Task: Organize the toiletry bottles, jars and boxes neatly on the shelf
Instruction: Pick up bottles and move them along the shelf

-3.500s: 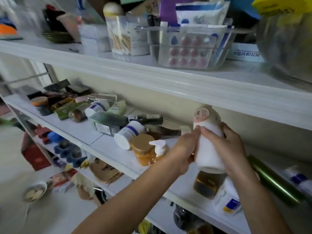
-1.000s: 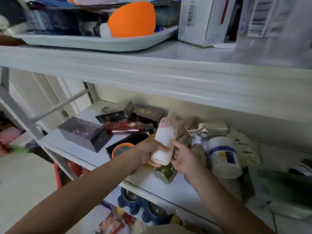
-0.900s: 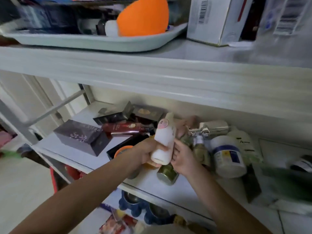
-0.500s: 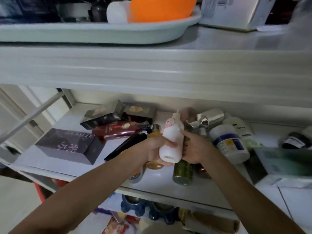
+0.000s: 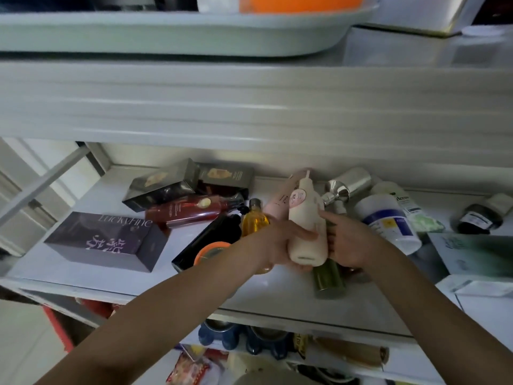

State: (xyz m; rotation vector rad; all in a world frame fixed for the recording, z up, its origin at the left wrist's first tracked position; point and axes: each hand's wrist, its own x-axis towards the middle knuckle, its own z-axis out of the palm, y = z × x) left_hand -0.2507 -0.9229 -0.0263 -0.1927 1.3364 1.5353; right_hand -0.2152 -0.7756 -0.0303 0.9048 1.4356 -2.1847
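Observation:
A white bottle (image 5: 306, 226) with a round pink label is held tilted above the white shelf (image 5: 97, 276). My left hand (image 5: 273, 243) grips its lower part from the left, and my right hand (image 5: 349, 243) presses against its right side. Behind it lies a pale pink tube (image 5: 283, 198). Around the hands lie an amber bottle (image 5: 254, 222), a green bottle (image 5: 329, 279), a red bottle (image 5: 188, 212), a black tube (image 5: 208, 245), a white jar with a blue label (image 5: 388, 220) and a silver pump bottle (image 5: 348, 184).
A purple box (image 5: 108, 240) lies at the shelf's left, two dark boxes (image 5: 163, 184) at the back. A small dark jar (image 5: 478, 216) and a greenish box (image 5: 472, 251) lie at the right. The upper shelf's thick edge (image 5: 249, 107) overhangs, bearing a tray (image 5: 166, 31).
My view and both hands have shifted left along the shelf with the white bottle. Over the last second the bottle stayed between my hands, above the lying bottles.

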